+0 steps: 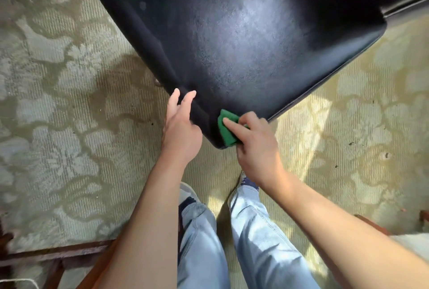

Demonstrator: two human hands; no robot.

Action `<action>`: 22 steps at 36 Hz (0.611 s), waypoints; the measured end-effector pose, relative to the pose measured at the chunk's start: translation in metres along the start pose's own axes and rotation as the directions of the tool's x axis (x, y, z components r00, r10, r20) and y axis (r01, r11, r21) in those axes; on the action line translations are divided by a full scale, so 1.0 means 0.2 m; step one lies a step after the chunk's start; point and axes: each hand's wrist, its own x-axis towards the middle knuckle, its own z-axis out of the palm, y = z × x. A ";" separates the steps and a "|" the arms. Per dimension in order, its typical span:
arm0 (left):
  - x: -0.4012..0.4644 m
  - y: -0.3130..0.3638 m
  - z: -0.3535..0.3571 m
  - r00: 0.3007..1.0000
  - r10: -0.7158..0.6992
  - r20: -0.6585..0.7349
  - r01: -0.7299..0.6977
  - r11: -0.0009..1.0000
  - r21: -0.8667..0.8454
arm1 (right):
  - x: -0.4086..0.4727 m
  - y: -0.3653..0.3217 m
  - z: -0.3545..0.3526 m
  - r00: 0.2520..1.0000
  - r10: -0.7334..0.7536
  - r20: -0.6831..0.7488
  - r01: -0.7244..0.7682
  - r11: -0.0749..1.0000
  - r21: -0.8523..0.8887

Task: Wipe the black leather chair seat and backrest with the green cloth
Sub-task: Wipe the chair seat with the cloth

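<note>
Right hand (253,142) pinches green cloth (226,129) against near corner of black seat (243,56); unwiped leather stretches up and away from it. Left hand (182,126), fingers relaxed and holding nothing, sits just beside seat's left edge.

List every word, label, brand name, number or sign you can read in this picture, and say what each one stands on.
None: no readable text shows anywhere.
Black leather chair seat: plain, only pale spots.
Green cloth under the right hand: no label in view.
Patterned carpet, jeans: no lettering.
</note>
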 end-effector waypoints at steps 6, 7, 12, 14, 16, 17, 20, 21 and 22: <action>-0.01 0.11 -0.02 0.995 -0.094 0.015 0.094 0.996 0.004 | -0.03 -0.02 -0.07 0.994 -0.032 0.106 0.015 0.988 0.156; -0.01 0.13 -0.02 0.994 -0.112 0.015 0.112 0.994 0.002 | 0.00 -0.02 -0.12 0.996 -0.018 0.085 0.002 0.983 0.183; 0.02 0.28 -0.05 0.985 -0.170 -0.016 0.171 0.983 0.072 | 0.18 0.03 -0.37 0.993 0.109 -0.039 -0.096 0.961 0.259; 0.05 0.34 -0.08 0.989 -0.142 -0.034 0.145 0.983 0.113 | 0.26 0.05 -0.45 0.987 0.144 -0.078 -0.119 0.957 0.266; 0.10 0.39 -0.12 0.993 -0.100 -0.058 0.107 0.983 0.151 | 0.32 0.06 -0.52 0.975 0.198 -0.097 -0.164 0.946 0.278; 0.13 0.42 -0.15 0.994 -0.083 -0.070 0.094 0.981 0.169 | 0.35 0.06 -0.54 0.969 0.224 -0.104 -0.187 0.940 0.284; 0.25 0.48 -0.24 0.993 -0.065 -0.094 0.084 0.974 0.212 | 0.44 0.08 -0.58 0.948 0.304 -0.093 -0.259 0.909 0.328; 0.29 0.49 -0.27 0.994 -0.059 -0.094 0.079 0.971 0.227 | 0.46 0.08 -0.59 0.941 0.328 -0.087 -0.282 0.898 0.338; 0.35 0.51 -0.30 0.995 -0.042 -0.091 0.063 0.967 0.246 | 0.50 0.08 -0.59 0.929 0.357 -0.096 -0.304 0.887 0.348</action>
